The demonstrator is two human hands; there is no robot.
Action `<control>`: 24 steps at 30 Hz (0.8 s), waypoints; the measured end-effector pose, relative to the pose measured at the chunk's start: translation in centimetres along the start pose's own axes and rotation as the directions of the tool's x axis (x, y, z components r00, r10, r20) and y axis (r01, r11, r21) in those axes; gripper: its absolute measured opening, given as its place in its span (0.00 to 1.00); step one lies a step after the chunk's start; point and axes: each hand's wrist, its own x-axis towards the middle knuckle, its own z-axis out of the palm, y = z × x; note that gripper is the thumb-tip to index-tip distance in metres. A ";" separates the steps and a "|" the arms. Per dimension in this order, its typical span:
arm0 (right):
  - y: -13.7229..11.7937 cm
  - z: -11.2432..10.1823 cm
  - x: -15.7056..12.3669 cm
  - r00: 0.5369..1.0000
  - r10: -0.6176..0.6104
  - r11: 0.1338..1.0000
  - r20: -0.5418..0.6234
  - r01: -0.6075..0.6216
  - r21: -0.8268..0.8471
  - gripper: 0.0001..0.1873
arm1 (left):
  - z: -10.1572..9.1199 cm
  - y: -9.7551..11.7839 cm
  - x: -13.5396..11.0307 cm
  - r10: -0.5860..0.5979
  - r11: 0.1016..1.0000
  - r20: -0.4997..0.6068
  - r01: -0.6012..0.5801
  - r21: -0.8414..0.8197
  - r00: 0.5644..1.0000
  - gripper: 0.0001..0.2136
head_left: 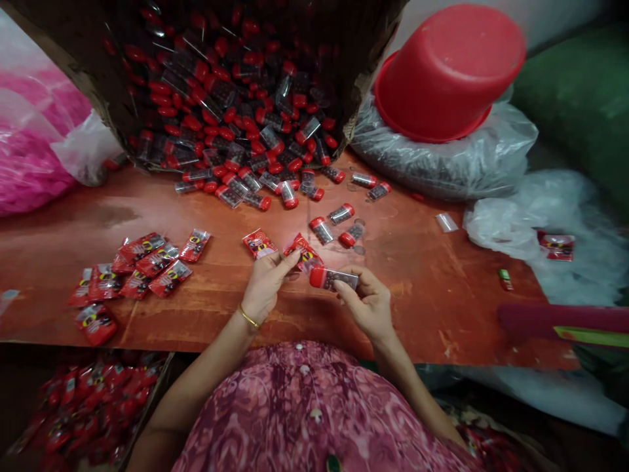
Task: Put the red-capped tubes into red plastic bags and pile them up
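Clear plastic, red-capped, one container [334,278] is gripped by the right hand [369,303] over the table [442,295]; a red packet [305,252] is pinched by the left hand [264,283]. Several packets [141,248], apparently filled, are already grouped at left; many loose containers [309,128] are left in the carton [63,47].

The far box [81,59] and left pink bag [34,147] are cut off; the red packets [170,278] bear illegibly small print.

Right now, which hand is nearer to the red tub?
Right. The right hand is in front of the red tub, somewhat left; the left hand is farther leftward.
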 end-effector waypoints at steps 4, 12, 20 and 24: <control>0.4 0.5 0.0 1.000 0.019 0.999 -0.022 -0.018 0.039 0.05 | -0.1 -0.5 0.0 0.099 0.994 0.028 -0.100 0.051 0.995 0.14; 0.9 1.6 -0.6 0.995 0.057 0.997 -0.079 -0.052 0.063 0.08 | 0.0 -1.4 0.2 0.303 0.942 0.041 -0.305 0.139 0.952 0.13; 1.4 3.4 -0.2 0.974 0.214 0.953 -0.070 -0.193 0.233 0.14 | 0.7 -2.3 0.6 0.229 0.972 0.006 -0.229 0.053 0.973 0.13; 1.5 4.1 -0.2 0.969 0.247 0.945 0.017 -0.244 0.217 0.15 | 0.8 -2.6 0.8 0.173 0.981 -0.035 -0.175 -0.083 0.984 0.14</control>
